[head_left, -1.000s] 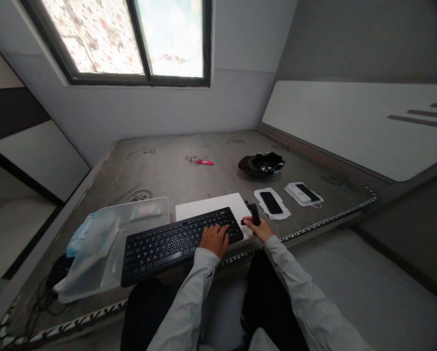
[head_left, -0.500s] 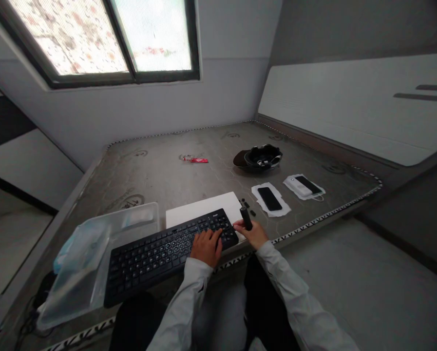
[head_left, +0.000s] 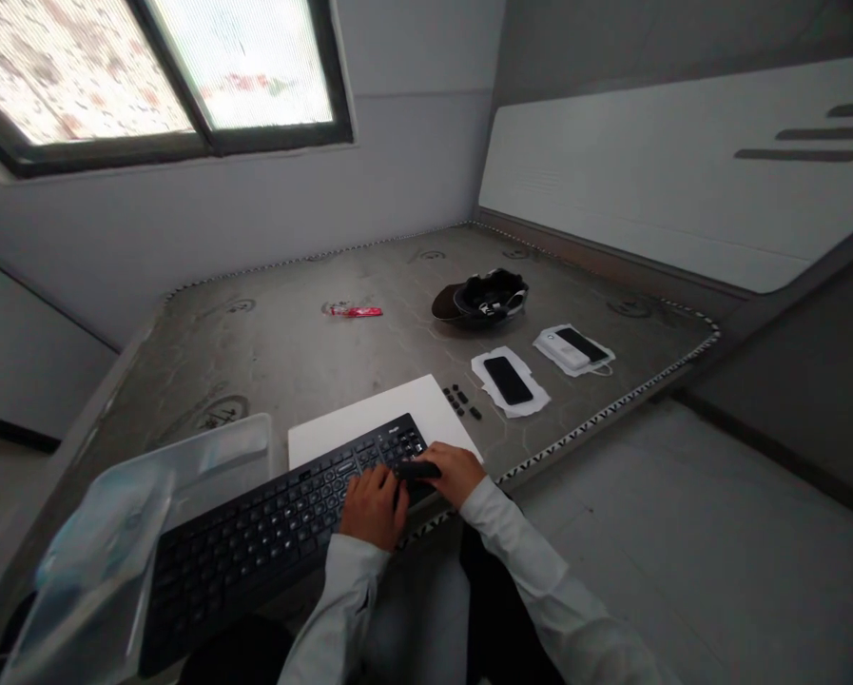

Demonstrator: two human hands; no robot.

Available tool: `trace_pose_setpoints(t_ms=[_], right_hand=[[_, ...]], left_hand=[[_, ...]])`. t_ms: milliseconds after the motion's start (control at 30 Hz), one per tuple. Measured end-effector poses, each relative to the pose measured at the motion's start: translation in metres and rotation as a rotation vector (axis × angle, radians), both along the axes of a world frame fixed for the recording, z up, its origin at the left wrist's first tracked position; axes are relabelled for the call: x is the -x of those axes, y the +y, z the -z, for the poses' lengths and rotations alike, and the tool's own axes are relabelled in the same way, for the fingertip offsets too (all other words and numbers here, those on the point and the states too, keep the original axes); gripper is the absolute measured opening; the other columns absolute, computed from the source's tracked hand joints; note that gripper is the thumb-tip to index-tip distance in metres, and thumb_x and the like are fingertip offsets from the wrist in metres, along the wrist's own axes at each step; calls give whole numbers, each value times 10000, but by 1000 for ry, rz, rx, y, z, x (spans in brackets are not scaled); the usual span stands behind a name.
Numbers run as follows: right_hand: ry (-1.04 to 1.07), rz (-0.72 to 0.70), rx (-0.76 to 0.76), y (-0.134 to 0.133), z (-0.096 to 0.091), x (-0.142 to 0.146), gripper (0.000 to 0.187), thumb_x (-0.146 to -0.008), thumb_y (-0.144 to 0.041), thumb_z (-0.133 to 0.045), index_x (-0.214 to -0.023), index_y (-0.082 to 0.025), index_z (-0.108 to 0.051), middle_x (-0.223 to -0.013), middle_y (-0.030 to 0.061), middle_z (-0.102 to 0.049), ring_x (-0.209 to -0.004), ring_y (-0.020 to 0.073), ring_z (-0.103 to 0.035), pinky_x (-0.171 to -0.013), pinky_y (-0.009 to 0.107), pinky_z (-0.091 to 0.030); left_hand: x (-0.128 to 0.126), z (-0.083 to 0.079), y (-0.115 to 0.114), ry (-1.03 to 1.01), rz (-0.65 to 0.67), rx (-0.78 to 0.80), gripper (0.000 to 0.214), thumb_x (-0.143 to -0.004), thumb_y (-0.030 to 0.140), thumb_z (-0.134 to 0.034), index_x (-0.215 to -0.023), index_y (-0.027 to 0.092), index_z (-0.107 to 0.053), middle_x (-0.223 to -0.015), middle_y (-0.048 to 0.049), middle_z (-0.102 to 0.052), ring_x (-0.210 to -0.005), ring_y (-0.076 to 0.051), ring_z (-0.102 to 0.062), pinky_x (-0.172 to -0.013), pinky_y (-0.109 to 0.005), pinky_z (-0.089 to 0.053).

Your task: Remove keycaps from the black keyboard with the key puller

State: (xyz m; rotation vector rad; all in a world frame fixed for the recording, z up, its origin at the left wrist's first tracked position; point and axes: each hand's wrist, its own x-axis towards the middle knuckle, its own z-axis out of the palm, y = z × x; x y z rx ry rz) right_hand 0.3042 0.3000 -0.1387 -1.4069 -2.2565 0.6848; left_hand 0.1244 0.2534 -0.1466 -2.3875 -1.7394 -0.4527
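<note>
Both hands at the right part of a black keyboard [head_left: 255, 533], set aslant and partly over a white slab [head_left: 369, 411].
Uneven pressure could rock the keyboard, since its left end reaches past the slab; a slip of the black tool [head_left: 420, 470] could scrape the keys. The right hand [head_left: 457, 473] pinches this tool above the keyboard's right end; the left hand [head_left: 369, 506] lies over the keys, its grip impossible to tell.
</note>
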Motion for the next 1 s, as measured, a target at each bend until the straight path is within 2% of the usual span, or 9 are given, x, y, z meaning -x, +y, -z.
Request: trace_pose_setpoints(t_ms=[200,400,567,733,800,900,1000], right_hand=[[11,0,-20,2,-1,-11,256,-832,-182,-568,-1037,-302,-666,-1021,-18,-673,-958,133,-619,-834,213,-431],[-56,-65,-5,-1,-5,-6,294,-854,-299,-563,-1138,-347,-621,-1065,-20,-647,-958,135,-619,-829,218,-448],[-122,-61,8,1,-15,-1,262,-856,-289,-553,-1103,-326,-630,-1061,-5,-642,-935,156,-626,-811,242,-458],[-238,-174,10,6,-24,-2,322,-844,-225,-538,-1150,-297,-606,-1118,33,-627,-904,175,-632,-812,279,-462],[-195,-185,-16,9,-21,-7,345,-832,-187,-537,-1155,-287,-605,-1118,36,-633,-917,180,-629,-830,289,-461],[-17,-79,-76,20,-10,-26,405,-808,-112,-530,-1175,-272,-594,-1112,26,-645,-998,166,-605,-882,269,-443],[40,158,-112,42,10,-60,340,-821,-145,-544,-1135,-250,-619,-1089,34,-656,-998,174,-602,-876,279,-449]], left_hand=[[0,1,0,28,-9,-32,206,-887,280,-444,-946,220,-633,-858,-46,-614,-816,-214,-535,-729,-363,-342],[0,2,0,50,-13,-11,185,-868,264,-468,-925,212,-636,-859,-52,-612,-807,-219,-539,-712,-362,-344],[1,5,0,65,-17,-22,198,-871,272,-459,-863,206,-646,-887,-69,-619,-808,-227,-534,-719,-371,-358],[1,3,0,45,1,7,288,-860,263,-485,-1117,233,-610,-912,-63,-618,-830,-231,-544,-717,-371,-367],[0,-1,-1,39,-2,23,277,-874,262,-470,-1109,239,-615,-884,-52,-616,-823,-226,-547,-718,-366,-365],[-2,-7,-1,24,-7,22,264,-892,266,-449,-1087,247,-625,-873,-47,-619,-815,-213,-550,-730,-357,-362],[-3,-7,-1,-4,-5,22,321,-896,268,-450,-1194,272,-571,-892,-40,-620,-826,-207,-550,-738,-356,-361]])
